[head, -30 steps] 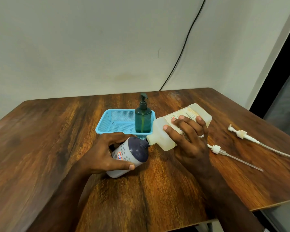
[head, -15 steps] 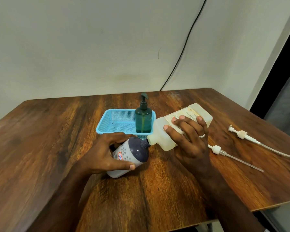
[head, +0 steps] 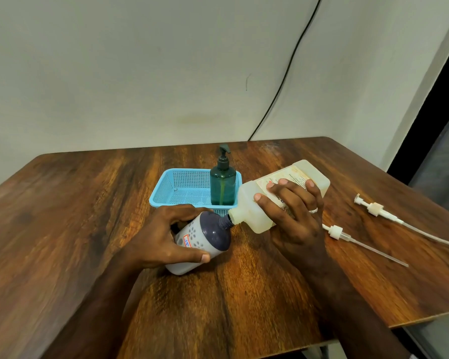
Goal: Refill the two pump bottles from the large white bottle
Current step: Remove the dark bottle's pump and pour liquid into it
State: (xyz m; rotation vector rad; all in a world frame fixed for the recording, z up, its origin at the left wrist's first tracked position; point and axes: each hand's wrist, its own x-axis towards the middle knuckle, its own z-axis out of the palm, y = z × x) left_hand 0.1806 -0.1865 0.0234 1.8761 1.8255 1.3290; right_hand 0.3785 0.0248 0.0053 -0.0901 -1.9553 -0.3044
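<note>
My right hand [head: 294,213] grips the large white bottle [head: 254,203], tipped on its side with its mouth pressed to the neck of a grey bottle with a dark purple top [head: 208,235]. My left hand [head: 163,237] holds that grey bottle, tilted toward the white one, its base on the wooden table [head: 62,229]. A dark green pump bottle [head: 222,186] stands upright in the right end of a blue basket [head: 182,187]. Two loose white pumps with long tubes lie to the right, one near my right hand [head: 336,231], the other farther out [head: 375,209].
A black cable [head: 285,73] runs down the wall behind the table. The table's right edge borders a dark door frame [head: 425,125]. The near edge lies close under my forearms.
</note>
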